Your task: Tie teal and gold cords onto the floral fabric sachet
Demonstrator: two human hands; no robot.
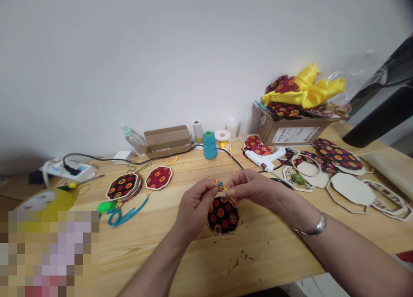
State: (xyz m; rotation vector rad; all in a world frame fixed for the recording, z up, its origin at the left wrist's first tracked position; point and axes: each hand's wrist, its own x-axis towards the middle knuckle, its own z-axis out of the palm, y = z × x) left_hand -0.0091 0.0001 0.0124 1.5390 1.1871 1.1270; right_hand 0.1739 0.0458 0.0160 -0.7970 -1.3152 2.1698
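Note:
My left hand (200, 202) pinches a yellow cord (223, 186) that has a small blue-green wrap or knot (220, 184) on it. From the other side, my right hand (245, 188), with a silver bracelet (319, 225) on its wrist, grips the same cord close by. Just below both hands is a black fabric-covered pendant (222, 217) patterned with red and orange circles; its top edge is partly hidden by my fingers. Whether it rests on the table or hangs cannot be made out.
A teal thread cone (210, 145) and a yellow cord spool (222, 139) stand behind my hands. Finished pendants (124, 186) lie left. On the right are a white glue gun (265, 158), wooden frames (353, 189) and a cardboard box (292, 131) of fabric. Dark scraps (237, 262) lie in front.

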